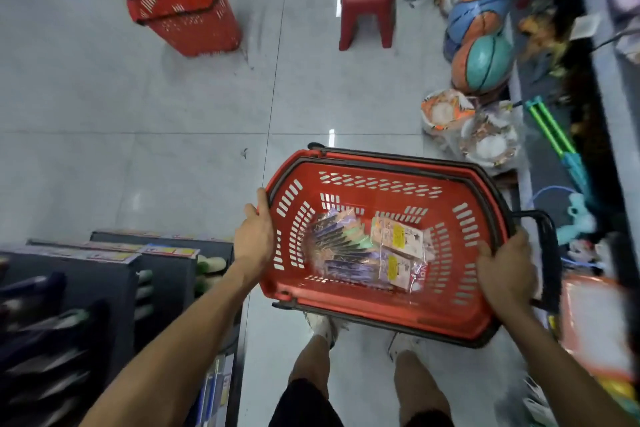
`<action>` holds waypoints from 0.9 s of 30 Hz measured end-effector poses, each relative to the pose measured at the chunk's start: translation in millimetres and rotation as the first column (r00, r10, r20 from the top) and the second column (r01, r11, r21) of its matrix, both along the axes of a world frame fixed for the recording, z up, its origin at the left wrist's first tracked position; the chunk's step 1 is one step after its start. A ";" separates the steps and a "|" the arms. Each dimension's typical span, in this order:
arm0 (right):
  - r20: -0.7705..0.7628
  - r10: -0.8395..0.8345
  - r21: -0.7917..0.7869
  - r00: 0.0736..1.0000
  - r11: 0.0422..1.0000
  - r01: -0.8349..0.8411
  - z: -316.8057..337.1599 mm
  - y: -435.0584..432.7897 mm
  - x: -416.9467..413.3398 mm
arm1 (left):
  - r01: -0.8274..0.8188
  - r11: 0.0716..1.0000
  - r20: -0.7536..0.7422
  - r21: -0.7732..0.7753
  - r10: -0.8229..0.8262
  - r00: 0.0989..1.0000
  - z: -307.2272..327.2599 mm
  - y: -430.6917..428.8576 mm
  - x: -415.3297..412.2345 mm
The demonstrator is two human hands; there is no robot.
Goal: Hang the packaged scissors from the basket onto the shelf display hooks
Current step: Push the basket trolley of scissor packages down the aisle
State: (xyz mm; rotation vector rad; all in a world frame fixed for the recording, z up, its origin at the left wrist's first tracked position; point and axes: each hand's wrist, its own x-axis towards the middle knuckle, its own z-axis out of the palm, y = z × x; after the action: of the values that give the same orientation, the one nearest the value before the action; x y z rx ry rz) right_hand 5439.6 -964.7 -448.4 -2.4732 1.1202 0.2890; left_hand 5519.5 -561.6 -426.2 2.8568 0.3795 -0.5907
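At the two short ends of the red basket (398,309) is where the grip sits right now. The left hand (254,239) is wrapped on the left end of the rim with the thumb up along the edge. The right hand (505,270) is curled over the right end, just beside the black pull handle (549,253). Both are clamped on the rim, nothing pinched, and the basket is carried off the floor above the person's shoes.

The packaged scissors (341,250) are down on the basket's bottom, a fanned stack of purple-and-dark packs lying flat and overlapping. Some pale packs with yellow labels (398,240) lie touching them on the right (too blurry to say whether those are scissors too).

My guess on handling: flat card-and-film packs, light and fairly stiff, but the glossy film probably makes them slide over each other. So I'd peel one off the top rather than grab a bunch. Best spot to hold should be the header end of the card, pinched flat between thumb and fingers, so the hang hole stays free for the hook. That hole is likely the weak point, so no yanking.

Further out there's dark shelving (114,274) at lower left, and a toy shelf (554,163) on the right with basketballs (483,61) beside it. A second red basket (187,7) and a red stool (367,0) stand on the tiles. I can't make out any display hooks from this angle.
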 end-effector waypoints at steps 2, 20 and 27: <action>0.003 0.013 -0.050 1.000 0.999 -0.013 42.0 -17.0 -17.4 | 0.078 0.997 0.043 0.001 -0.078 0.996 46.3 -17.9 2.5; 0.173 -0.356 -0.225 0.918 0.893 0.389 222.2 -61.5 -195.8 | 0.658 0.750 0.249 -0.068 -0.626 0.739 206.7 -158.9 24.7; 0.261 -0.652 -0.161 0.712 0.698 0.698 230.0 -10.7 -305.4 | 0.862 0.501 0.312 -0.073 -0.810 0.497 233.4 -204.1 9.0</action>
State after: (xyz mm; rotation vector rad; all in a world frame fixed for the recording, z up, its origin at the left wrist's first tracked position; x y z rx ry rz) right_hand 5134.3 -975.4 -218.3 -2.0090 1.9766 -0.3223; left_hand 5528.4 -765.7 -192.7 2.6580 -1.1596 -0.3496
